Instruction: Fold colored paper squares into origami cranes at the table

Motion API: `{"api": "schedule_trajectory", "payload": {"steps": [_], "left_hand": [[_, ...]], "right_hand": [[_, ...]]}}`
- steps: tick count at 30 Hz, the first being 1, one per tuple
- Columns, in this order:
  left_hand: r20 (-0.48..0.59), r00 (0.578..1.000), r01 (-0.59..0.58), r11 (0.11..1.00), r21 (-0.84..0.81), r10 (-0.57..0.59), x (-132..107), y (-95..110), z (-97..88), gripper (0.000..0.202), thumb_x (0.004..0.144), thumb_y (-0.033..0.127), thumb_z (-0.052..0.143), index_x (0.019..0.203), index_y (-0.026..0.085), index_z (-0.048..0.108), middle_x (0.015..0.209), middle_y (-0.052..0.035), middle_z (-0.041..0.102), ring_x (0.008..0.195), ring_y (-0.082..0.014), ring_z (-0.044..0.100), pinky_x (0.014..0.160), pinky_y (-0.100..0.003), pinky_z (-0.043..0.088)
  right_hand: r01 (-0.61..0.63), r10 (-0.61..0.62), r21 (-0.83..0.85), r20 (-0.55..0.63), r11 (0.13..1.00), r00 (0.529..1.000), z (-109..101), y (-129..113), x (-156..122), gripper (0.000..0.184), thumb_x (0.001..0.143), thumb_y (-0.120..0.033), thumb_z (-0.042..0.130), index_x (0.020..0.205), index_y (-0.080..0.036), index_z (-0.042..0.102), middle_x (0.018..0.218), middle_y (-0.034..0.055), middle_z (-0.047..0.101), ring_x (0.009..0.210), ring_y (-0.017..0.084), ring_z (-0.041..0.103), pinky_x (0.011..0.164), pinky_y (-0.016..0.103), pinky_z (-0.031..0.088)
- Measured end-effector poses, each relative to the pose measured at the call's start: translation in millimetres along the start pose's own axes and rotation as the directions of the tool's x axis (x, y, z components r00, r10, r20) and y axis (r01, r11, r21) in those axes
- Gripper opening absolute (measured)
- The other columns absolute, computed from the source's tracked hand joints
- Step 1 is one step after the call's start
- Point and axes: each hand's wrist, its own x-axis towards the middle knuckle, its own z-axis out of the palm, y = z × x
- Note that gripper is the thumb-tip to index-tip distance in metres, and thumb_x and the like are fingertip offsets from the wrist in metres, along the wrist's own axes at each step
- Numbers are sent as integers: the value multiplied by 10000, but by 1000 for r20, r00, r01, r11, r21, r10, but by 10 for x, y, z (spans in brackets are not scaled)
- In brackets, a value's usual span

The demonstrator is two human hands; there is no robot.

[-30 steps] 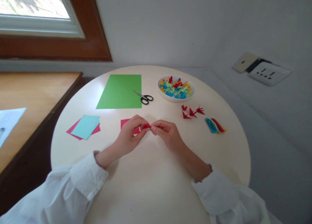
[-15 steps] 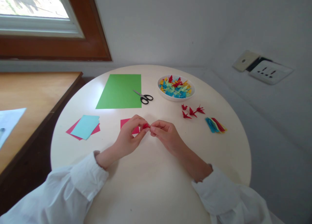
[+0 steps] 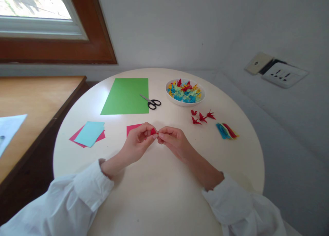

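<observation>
At the middle of the round white table (image 3: 159,195), my left hand (image 3: 137,143) and my right hand (image 3: 173,141) meet fingertip to fingertip. Both pinch a tiny folded piece of red paper (image 3: 153,131) between thumb and fingers, just above the tabletop. A small red paper square (image 3: 132,128) lies flat behind my left hand, partly hidden by it. Three small red paper cranes (image 3: 202,116) lie to the right of my hands. Beyond them stands a white bowl (image 3: 185,101) filled with several coloured paper cranes.
A green sheet (image 3: 125,96) lies at the back left with black-handled scissors (image 3: 151,102) at its right edge. Light-blue paper on pink sheets (image 3: 88,134) lies left. A small stack of coloured paper squares (image 3: 226,131) lies right. A wooden desk (image 3: 31,106) adjoins the table's left side.
My hands stay together on the red paper; the fingers shift slightly around it and the paper now stands a little more upright. Nothing else on the table moved.
</observation>
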Motion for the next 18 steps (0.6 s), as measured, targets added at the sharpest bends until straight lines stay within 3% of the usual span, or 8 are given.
{"api": "schedule_trajectory", "payload": {"steps": [10, 18], "left_hand": [[47, 993, 105, 994, -24, -104, 5, 14, -20, 227, 803, 345, 539, 683, 158, 497, 606, 26, 474, 578, -92, 434, 546, -229, 350], [4, 992, 128, 969, -213, -130, 11, -34, -16, 190, 754, 343, 610, 731, 172, 531, 692, 11, 500, 671, -111, 465, 641, -248, 387]], "right_hand": [[36, -37, -74, -8, 997, 999, -12, 1, 2, 104, 670, -254, 629, 625, -162, 611, 573, -29, 546, 576, 92, 459, 585, 254, 351], [94, -113, -168, -104, 981, 988, 9, -38, -21, 91, 654, -250, 633, 628, -171, 598, 576, -34, 554, 561, 89, 476, 560, 241, 383]]}}
